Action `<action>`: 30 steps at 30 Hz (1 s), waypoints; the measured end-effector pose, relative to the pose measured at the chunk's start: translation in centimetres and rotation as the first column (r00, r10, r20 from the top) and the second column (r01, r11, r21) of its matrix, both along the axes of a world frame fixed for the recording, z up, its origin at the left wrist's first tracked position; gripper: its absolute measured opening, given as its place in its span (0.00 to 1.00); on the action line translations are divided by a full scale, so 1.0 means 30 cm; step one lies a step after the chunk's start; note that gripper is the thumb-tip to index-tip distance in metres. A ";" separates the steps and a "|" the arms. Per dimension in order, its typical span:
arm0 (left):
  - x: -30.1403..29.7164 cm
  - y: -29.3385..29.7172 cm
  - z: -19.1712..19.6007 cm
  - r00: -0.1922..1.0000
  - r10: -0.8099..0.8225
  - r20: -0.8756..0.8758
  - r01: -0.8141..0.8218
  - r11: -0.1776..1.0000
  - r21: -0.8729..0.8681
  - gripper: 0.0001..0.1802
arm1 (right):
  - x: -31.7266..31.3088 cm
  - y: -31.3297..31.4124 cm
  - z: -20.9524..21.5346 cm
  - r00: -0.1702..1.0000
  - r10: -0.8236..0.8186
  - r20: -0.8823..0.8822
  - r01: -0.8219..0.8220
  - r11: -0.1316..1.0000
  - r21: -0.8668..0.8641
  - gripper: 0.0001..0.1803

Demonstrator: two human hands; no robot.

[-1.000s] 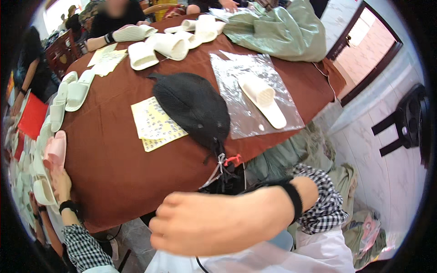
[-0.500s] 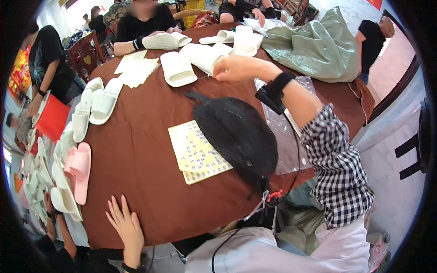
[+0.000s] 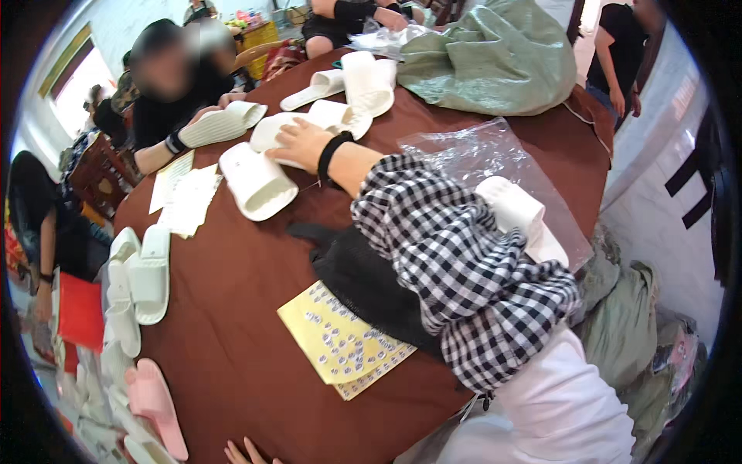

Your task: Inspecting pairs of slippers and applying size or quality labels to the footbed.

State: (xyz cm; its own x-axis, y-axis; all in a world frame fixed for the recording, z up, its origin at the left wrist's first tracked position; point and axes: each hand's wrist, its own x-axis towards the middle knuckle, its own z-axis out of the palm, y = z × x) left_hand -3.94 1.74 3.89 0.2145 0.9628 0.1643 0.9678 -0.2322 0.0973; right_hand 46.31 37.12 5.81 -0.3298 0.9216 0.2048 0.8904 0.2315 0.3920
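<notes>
My right hand [image 3: 300,147], reaching across from a checked sleeve, lies over a white slipper [image 3: 267,130] at the far side of the brown table. Its fingers look spread on the slipper; their undersides are hidden. Just left of it is another white slipper [image 3: 256,182], and a further one [image 3: 340,117] sits beyond the wrist. My left hand [image 3: 249,452] shows only its fingertips at the lower edge, apart on the tablecloth. Under my right forearm is a black bag [image 3: 371,282], partly covered, beside yellow sticker sheets [image 3: 340,340].
A co-worker's hand is in a white slipper [image 3: 216,127] across the table. Pale slippers [image 3: 151,278] and a pink pair [image 3: 154,402] line the left edge. Clear plastic [image 3: 471,158], a white slipper [image 3: 514,209] and a green sack [image 3: 495,58] are on the right.
My right hand has moved left along the slippers, its sleeve now over the black bag. My left hand has dropped mostly out of view. The view has shifted and turned.
</notes>
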 end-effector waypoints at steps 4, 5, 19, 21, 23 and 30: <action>0.010 0.001 0.011 1.000 0.006 0.008 -0.006 1.000 -0.028 0.33 | -0.053 0.021 0.084 0.999 -0.030 0.021 0.033 0.988 -0.148 0.41; 0.012 0.001 0.012 1.000 0.014 0.005 -0.014 0.999 -0.032 0.33 | -0.082 0.034 0.120 0.997 -0.067 -0.028 0.058 0.967 -0.246 0.49; -0.010 0.004 0.000 1.000 0.002 -0.008 -0.002 1.000 0.001 0.31 | -0.157 0.152 0.106 0.918 -0.326 -0.224 0.152 0.813 -0.563 0.44; -0.014 0.002 -0.002 1.000 -0.011 -0.006 0.011 1.000 0.000 0.31 | -0.148 0.141 0.119 0.904 -0.319 -0.284 0.114 0.821 -0.560 0.39; -0.019 -0.001 -0.005 1.000 -0.005 -0.010 0.005 1.000 0.013 0.31 | -0.139 0.106 0.127 0.885 -0.300 -0.355 0.078 0.850 -0.522 0.34; -0.032 -0.011 -0.032 1.000 -0.015 -0.011 0.016 0.997 0.072 0.31 | -0.113 -0.041 0.205 0.808 -0.174 -0.564 -0.031 0.942 -0.335 0.30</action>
